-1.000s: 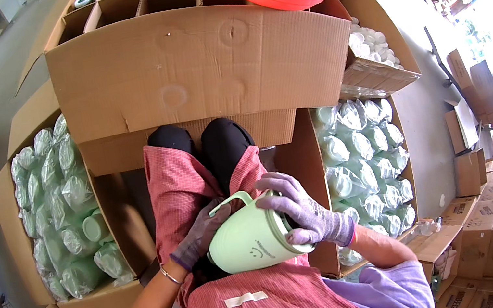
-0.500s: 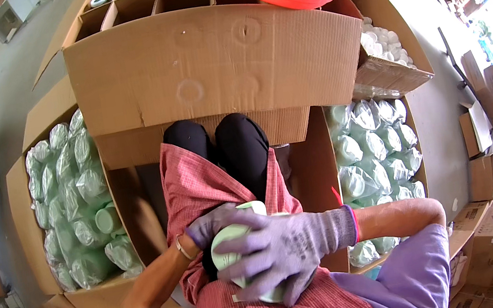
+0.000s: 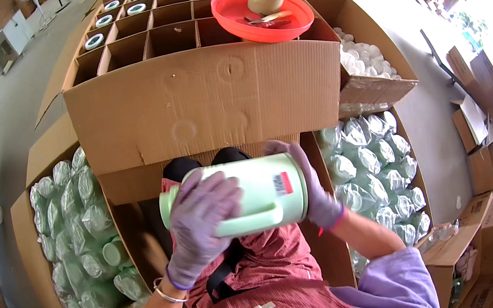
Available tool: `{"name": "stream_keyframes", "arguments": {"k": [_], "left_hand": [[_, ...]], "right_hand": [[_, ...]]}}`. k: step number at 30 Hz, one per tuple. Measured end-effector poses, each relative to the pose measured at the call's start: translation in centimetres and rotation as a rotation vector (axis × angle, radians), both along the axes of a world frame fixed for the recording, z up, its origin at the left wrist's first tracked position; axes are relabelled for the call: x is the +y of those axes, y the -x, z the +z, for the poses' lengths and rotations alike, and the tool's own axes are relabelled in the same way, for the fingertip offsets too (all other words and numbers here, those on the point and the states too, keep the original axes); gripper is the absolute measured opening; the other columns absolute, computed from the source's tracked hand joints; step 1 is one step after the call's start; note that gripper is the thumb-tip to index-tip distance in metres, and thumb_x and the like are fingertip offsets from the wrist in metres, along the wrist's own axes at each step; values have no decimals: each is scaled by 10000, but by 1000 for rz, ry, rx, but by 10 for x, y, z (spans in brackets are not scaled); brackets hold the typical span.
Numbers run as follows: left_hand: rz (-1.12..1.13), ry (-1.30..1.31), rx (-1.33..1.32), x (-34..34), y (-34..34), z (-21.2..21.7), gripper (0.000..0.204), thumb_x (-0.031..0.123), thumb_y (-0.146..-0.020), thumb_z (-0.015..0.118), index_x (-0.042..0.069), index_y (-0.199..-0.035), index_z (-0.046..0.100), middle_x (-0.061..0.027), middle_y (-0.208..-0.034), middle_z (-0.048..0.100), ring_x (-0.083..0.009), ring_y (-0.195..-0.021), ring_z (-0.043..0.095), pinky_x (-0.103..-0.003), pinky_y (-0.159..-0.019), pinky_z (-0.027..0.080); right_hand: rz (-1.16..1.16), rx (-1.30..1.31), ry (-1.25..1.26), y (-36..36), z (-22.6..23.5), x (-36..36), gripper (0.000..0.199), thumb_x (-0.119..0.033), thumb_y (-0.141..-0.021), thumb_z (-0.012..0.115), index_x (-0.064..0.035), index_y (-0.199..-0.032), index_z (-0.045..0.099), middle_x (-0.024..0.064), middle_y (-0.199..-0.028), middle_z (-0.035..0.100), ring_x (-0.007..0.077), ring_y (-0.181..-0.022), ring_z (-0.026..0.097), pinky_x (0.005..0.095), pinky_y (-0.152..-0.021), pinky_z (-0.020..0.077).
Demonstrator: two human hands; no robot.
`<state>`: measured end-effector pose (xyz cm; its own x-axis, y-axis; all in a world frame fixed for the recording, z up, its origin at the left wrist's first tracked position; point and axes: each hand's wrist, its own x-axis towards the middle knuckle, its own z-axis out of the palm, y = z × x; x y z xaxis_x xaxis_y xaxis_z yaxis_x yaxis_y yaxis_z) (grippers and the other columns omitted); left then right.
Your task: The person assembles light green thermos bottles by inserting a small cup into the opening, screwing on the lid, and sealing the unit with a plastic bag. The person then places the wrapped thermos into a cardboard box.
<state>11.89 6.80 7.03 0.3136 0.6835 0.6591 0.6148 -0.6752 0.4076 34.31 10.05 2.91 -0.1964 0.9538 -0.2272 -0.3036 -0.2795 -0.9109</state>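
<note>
A pale green thermos jug (image 3: 252,186) lies sideways above my lap, its neck to the left and its base to the right. Its side handle faces me, and a small red-and-white label sits near the base. My gloved left hand (image 3: 197,228) is wrapped over the neck end, fingers slightly blurred. Against the base end, my gloved right hand (image 3: 313,188) grips it with the fingers partly hidden behind. A red checked apron (image 3: 274,274) covers my lap below the jug.
Ahead stands a divided carton (image 3: 203,95) with several jugs in its cells. On it rest a red tray (image 3: 229,18), a small green cup (image 3: 265,0) and a tool. Bagged green jugs fill the left carton (image 3: 36,141) and right carton (image 3: 406,145). White caps (image 3: 365,59) fill another box.
The jug has moved from against my body to above my knees, turned onto its side. My hands have spread to its two ends. The view has tilted up.
</note>
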Motion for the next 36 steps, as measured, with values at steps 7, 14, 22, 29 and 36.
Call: {"name": "stream_keyframes", "arguments": {"k": [7, 14, 22, 29, 36], "left_hand": [[-75, 436, -471, 16, 6, 0, 164, 123, -835, 688, 38, -976, 691, -127, -1015, 723, -256, -1023, 682, -400, -977, 498], [-11, 1108, -1041, 25, 13, -1, 132, 144, -819, 726, 86, -934, 698, -91, -1017, 732, -256, -1006, 686, -431, -1022, 458], [25, 399, -492, 31, 9, 5, 102, 88, -846, 659, 56, -928, 712, -94, -966, 739, -227, -965, 700, -390, -1009, 459], [104, -179, -11, 33, 2, 13, 116, 111, -839, 676, 78, -948, 699, -67, -995, 724, -283, -980, 682, -423, -992, 466], [235, 456, -701, 37, 46, -12, 129, 86, -880, 622, -19, -890, 695, -144, -946, 723, -310, -957, 690, -403, -939, 503]], "right_hand": [[138, -303, -723, -13, 21, 17, 699, -575, -1021, 364, 7, -1403, 425, 168, -1404, 460, 262, -1329, 427, 393, -1123, 331], [-18, -550, -956, -12, 17, 30, 599, -431, -1027, 390, 9, -1434, 395, 208, -1452, 402, 304, -1400, 345, 389, -1158, 276], [110, -242, -251, -9, 9, 44, 729, -595, -1020, 334, 16, -1407, 425, 142, -1390, 477, 238, -1307, 448, 359, -1101, 347], [33, 269, -72, 17, -4, 59, 685, -536, -999, 473, -29, -1452, 393, 106, -1406, 463, 225, -1300, 456, 358, -1120, 347], [341, -269, -711, 39, 22, 72, 701, -442, -989, 439, -5, -1509, 269, 170, -1557, 258, 294, -1464, 217, 401, -1190, 184]]}}
